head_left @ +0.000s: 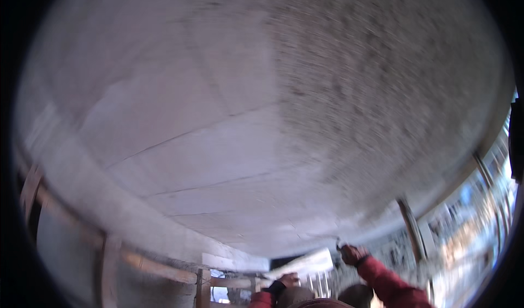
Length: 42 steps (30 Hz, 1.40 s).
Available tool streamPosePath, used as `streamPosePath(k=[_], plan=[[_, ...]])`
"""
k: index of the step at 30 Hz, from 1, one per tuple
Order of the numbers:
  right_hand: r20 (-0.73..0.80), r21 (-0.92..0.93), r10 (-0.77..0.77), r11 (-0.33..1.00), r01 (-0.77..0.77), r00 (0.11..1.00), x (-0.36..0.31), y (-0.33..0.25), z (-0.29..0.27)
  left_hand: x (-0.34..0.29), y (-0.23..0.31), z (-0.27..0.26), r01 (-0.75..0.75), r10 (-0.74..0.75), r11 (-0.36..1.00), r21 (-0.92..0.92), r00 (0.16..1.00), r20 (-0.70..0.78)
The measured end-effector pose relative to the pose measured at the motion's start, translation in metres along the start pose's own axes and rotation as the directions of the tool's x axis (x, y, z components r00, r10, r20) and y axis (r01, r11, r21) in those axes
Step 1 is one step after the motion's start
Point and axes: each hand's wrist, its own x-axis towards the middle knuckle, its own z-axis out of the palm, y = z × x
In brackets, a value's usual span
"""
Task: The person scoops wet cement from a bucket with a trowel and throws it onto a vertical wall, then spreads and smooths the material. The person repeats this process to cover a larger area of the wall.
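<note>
Low in the view, my right hand (353, 254) reaches up in a red sleeve, its fingers closed round a small dark-handled tool (339, 246). The tool's thin end meets or nearly meets the ceiling (218, 144); blur hides its exact kind. Further left and lower, my left hand (288, 279) is curled just under a pale flat board (314, 263). Whether it grips that board I cannot make out. Overhead, the ceiling is smooth and pale on the left, with thin dark lines across it. Its right part is rough, grey and mottled (371, 79).
A pale beam or ledge (125, 199) curves along the left, above a wooden frame (158, 268) with posts. On the right stand dark uprights (412, 229), and bright, blurred surroundings show past them. Two rounded brownish shapes (355, 295) sit at the lower edge.
</note>
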Motion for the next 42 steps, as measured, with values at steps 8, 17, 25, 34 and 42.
streamPosePath(k=[8, 17, 25, 34, 42], plan=[[0.372, -0.106, 0.787, 0.563, -0.820, 0.492, -0.139, 0.015, -0.067, -0.105, 0.134, -0.098, 0.797, -0.741, 0.444, -0.410, 0.584, 0.333], [0.290, 0.008, 0.948, -0.139, -0.990, -0.131, -0.301, -0.066, -0.183, 0.010, 0.197, -0.364, 0.500, -0.862, 0.454, -0.738, 0.457, -0.221], [0.358, 0.038, 0.924, -0.160, -0.986, -0.136, -0.289, -0.177, -0.294, 0.124, 0.252, -0.667, 0.507, -0.292, 0.848, -0.153, 0.206, -0.934], [0.394, 0.079, 0.885, -0.300, -0.951, -0.247, -0.314, -0.245, -0.309, 0.165, 0.219, -0.704, 0.557, -0.182, 0.829, -0.052, 0.181, -0.967], [0.280, 0.276, 0.924, -0.338, -0.900, -0.262, -0.344, -0.280, -0.310, 0.168, 0.217, -0.695, 0.508, -0.142, 0.861, -0.039, 0.166, -0.976]])
